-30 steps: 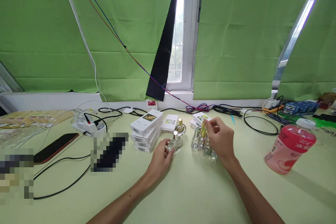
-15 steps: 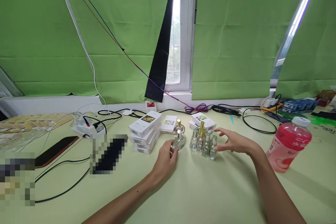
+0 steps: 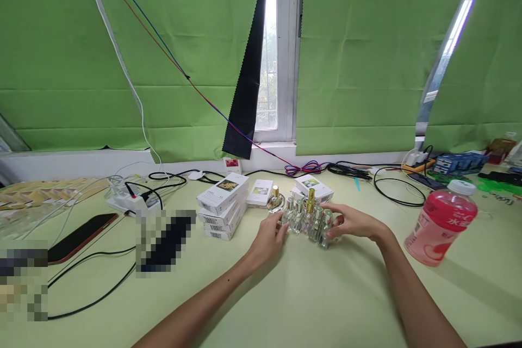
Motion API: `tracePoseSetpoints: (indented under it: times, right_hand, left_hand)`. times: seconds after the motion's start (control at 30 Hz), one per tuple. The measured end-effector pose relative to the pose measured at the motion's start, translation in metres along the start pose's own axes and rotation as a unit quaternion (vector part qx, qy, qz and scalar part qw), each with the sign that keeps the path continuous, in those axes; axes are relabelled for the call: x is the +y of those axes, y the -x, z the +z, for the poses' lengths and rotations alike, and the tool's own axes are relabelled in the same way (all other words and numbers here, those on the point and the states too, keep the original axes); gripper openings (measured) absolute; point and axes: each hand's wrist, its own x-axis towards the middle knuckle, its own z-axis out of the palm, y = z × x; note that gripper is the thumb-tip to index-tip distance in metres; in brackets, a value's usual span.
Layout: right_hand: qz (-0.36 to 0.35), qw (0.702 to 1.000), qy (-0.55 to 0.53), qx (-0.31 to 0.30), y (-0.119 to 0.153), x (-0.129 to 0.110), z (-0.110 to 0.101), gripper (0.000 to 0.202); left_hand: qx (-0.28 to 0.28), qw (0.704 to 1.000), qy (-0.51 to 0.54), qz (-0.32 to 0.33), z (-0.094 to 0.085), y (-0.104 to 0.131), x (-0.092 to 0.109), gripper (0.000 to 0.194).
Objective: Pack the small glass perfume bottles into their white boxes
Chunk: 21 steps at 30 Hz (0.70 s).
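Several small glass bottles (image 3: 312, 218) with silver and gold caps stand close together on the pale green table (image 3: 310, 299). My left hand (image 3: 268, 238) is curled against the leftmost bottle (image 3: 289, 214) of the cluster. On the other side, my right hand (image 3: 351, 222) has its thumb and fingers around the rightmost bottle (image 3: 325, 228). Just behind my left hand stands a round glass bottle with a gold cap (image 3: 275, 200), apart from my fingers.
White boxes are stacked (image 3: 223, 205) left of my hands, with more white boxes (image 3: 314, 188) behind the bottles. A pink drink bottle (image 3: 441, 223) stands right of my right forearm. A phone (image 3: 81, 238), cables and a power strip (image 3: 136, 201) lie left.
My left hand has moved right, bringing its bottle against the cluster. My right hand has moved left and closed onto the rightmost bottle. The view has shifted slightly.
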Motion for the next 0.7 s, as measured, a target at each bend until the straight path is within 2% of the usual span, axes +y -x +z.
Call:
tracePoseSetpoints:
  times: [0.17,0.37,0.57,0.7]
  right_hand:
    - [-0.011,1.000,-0.003,-0.004,-0.002,0.001,0.001,0.095]
    - [-0.016,1.000,-0.015,-0.007,-0.003,0.002,0.002,0.097]
    - [-0.011,1.000,-0.019,-0.009,-0.005,0.004,0.003,0.098]
    - [-0.011,0.999,-0.032,-0.005,-0.006,0.005,0.006,0.096]
  left_hand:
    - [0.013,1.000,-0.014,-0.018,-0.012,-0.010,0.002,0.034]
    - [0.099,0.992,-0.053,-0.060,-0.033,-0.038,0.001,0.040]
    - [0.052,0.995,-0.014,-0.083,-0.029,-0.052,0.002,0.035]
    - [0.053,0.996,0.005,-0.078,-0.027,-0.049,0.004,0.036]
